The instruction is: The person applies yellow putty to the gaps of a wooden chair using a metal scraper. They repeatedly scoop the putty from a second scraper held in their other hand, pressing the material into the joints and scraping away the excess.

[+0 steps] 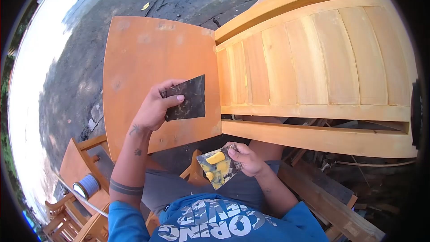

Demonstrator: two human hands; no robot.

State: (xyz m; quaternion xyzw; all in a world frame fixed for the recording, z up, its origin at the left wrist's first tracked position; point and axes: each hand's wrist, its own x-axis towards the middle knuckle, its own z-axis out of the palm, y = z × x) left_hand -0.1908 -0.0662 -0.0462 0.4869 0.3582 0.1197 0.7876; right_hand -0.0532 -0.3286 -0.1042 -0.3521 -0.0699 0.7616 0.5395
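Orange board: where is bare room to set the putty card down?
Free: upper half of the orange board, above the left hand and its dark sheet, beside the slatted panel. Crowded: around the right hand and putty card, and the wood scraps under the panel.

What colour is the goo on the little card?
The goo is yellow, on the card in the right hand; the head view shows it best.

the dark sheet (187,97) looks matt and mottled. the seat board (143,49) is smooth wood, stained orange, with dull chalky patches. the slatted panel (313,58) is pale wood, lightly streaked. yellow putty (216,157) lies thick on a smeared small plate (226,175).
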